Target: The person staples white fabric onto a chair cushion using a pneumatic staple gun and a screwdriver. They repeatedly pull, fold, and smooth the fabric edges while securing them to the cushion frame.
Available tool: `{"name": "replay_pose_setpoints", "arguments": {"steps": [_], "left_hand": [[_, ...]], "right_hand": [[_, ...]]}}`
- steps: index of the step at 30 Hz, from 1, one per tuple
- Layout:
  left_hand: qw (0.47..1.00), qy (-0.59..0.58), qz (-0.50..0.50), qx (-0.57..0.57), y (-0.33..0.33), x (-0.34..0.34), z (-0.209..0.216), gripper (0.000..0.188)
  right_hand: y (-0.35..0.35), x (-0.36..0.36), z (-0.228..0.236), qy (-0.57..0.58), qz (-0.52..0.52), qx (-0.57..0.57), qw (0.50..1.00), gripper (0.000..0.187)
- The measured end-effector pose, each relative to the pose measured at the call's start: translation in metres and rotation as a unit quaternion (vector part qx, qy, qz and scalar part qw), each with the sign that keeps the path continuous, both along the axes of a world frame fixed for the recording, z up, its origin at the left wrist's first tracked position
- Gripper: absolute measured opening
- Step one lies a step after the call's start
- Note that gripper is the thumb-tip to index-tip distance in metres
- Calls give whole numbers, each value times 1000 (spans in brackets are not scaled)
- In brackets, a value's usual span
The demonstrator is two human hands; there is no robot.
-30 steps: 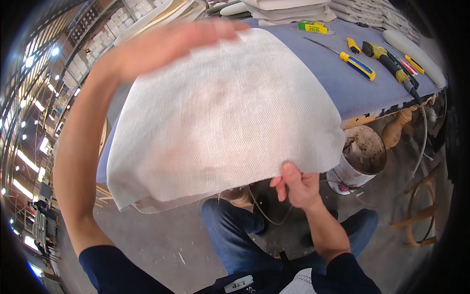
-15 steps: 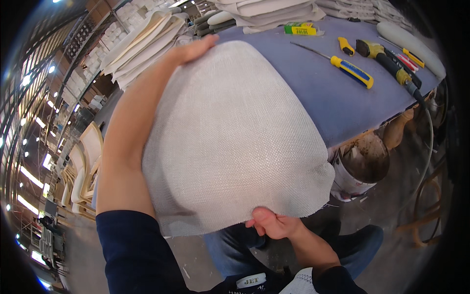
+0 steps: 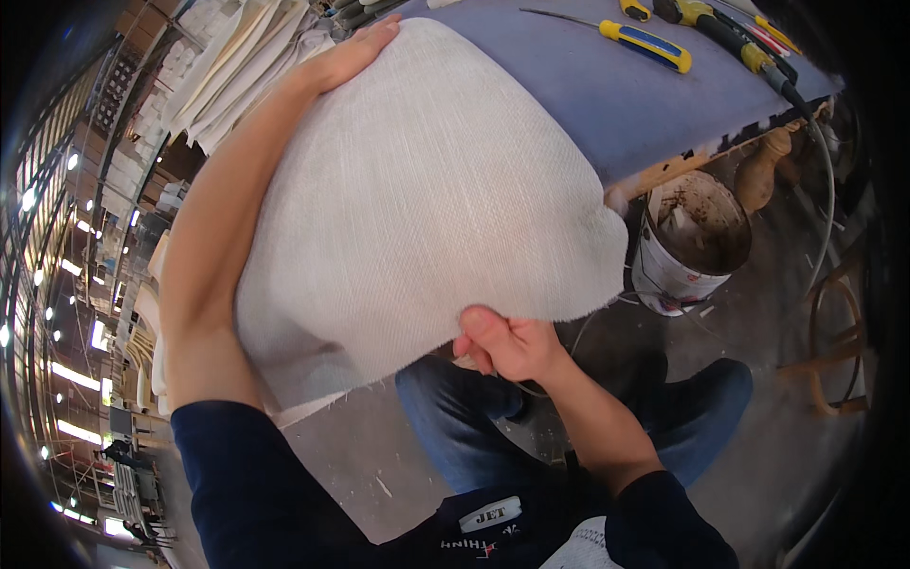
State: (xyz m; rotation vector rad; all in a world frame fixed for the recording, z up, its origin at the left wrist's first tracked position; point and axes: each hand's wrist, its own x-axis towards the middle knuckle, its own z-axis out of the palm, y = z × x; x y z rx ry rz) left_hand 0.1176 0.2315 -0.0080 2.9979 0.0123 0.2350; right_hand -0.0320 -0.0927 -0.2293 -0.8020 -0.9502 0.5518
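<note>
A curved panel covered in pale grey woven fabric (image 3: 427,190) leans over the near table edge, its loose raw hem hanging toward me. My left hand (image 3: 355,55) lies on the panel's far left edge, fingers stretched along it and the thumb hidden; the forearm runs down the panel's left side. At the near hem, my right hand (image 3: 512,343) pinches the fabric between thumb and curled fingers. Whatever lies under the fabric is out of sight.
On the blue-grey table (image 3: 626,114) lie a yellow-and-blue screwdriver (image 3: 646,45) and a corded power tool (image 3: 725,33). A dirty white bucket (image 3: 675,266) stands beside the table. Pale padded pieces (image 3: 237,62) are stacked at far left. The tool's cable (image 3: 831,199) hangs at right.
The view has tipped downward, so table and tools sit higher in it. My right hand still pinches the hem, which now sits higher and shows a deeper fold at lower left.
</note>
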Motion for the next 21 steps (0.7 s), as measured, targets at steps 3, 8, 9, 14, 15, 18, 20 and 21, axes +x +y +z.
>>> {"name": "replay_pose_setpoints", "arguments": {"steps": [3, 8, 9, 14, 15, 18, 20, 21], "left_hand": [[998, -8, -14, 57, -43, -40, 2, 79], [991, 6, -15, 129, -131, -122, -7, 76], [991, 13, -30, 126, -150, -138, -6, 76], [981, -15, -65, 184, -198, -203, -16, 66], [976, -27, -66, 206, -203, -211, -19, 63], [966, -69, -68, 238, -208, -220, -27, 57], [959, -95, -74, 258, -210, -220, -29, 56], [954, -102, -75, 271, -213, -220, -32, 57]], "right_hand": [[4, 0, 2, -7, -4, 44, 999, 32], [7, 6, -4, -22, -23, 50, 998, 38], [7, 7, -5, -20, -23, 56, 998, 39], [7, 4, -2, -7, -37, 47, 998, 40], [5, 3, 0, -5, -39, 38, 999, 40], [-9, -12, 18, 39, -54, -1, 998, 40], [-17, -23, 23, 70, -54, -1, 996, 43], [-22, -30, 20, 83, -44, 11, 995, 45]]}}
